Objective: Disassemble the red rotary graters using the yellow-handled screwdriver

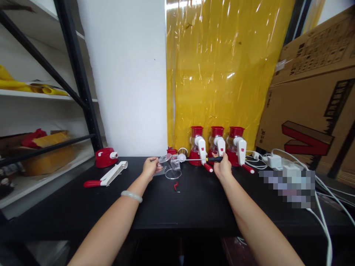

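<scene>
My left hand [149,169] is closed on the left side of a clear plastic grater housing [173,173], which sits tilted at the table's middle. My right hand [223,168] grips a screwdriver [215,159] by its black handle. Its long thin shaft points left, and the tip reaches the clear housing; whether it sits on a screw is too small to tell. In front of the housing lies a small red part [176,186] with a tiny piece beside it. A metal grating drum [182,153] and a red piece [172,151] are just behind.
Three red-and-white rotary graters [196,146] stand along the back. At left are a red base [105,157] and a white crank handle [112,175] with a red grip. White cables and adapters [274,161] lie at right, beside a large cardboard box [310,103]. A shelf rack [80,74] borders the left.
</scene>
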Motion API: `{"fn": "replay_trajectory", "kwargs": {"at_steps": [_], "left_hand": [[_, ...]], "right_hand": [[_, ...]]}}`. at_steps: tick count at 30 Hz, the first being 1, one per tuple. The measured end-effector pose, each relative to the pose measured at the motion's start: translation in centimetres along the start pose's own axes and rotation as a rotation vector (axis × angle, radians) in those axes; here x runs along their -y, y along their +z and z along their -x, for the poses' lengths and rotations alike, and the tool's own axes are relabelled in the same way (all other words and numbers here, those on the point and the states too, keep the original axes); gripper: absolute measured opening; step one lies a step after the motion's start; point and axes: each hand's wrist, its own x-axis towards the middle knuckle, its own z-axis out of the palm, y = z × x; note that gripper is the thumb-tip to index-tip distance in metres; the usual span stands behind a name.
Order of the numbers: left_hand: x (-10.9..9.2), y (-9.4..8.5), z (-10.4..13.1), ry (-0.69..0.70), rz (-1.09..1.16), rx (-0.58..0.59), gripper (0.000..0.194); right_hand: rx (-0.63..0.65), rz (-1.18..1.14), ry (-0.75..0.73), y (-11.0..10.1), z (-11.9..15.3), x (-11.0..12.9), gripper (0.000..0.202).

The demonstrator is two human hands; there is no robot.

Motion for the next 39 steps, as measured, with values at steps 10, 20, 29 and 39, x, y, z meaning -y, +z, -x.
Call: {"fn": "replay_trajectory", "kwargs": {"at_steps": [10,20,29,39], "left_hand": [[0.1,-0.5,-0.7,0.025,-0.078,-0.075,0.017],[0.4,-0.6,-1.1,0.039,-0.131,-0.097,0.019],[0.4,-0.6,-1.1,0.045,-0.143,-0.09,0.019],[0.5,-0.6,-1.2,0.043,-0.144,-0.091,0.019]], "right_hand": [[0.013,0.006,0.153,-0.5,0.1,0.0,0.01],[0.025,0.198,-0.033,-0.9,-0.5,-1.3,0.02],[0.093,0.017,-0.001,-0.6,0.2,-0.9,0.028],[0.053,0.056,0.108,-1.2,-0.3,-1.2,0.014]]}}
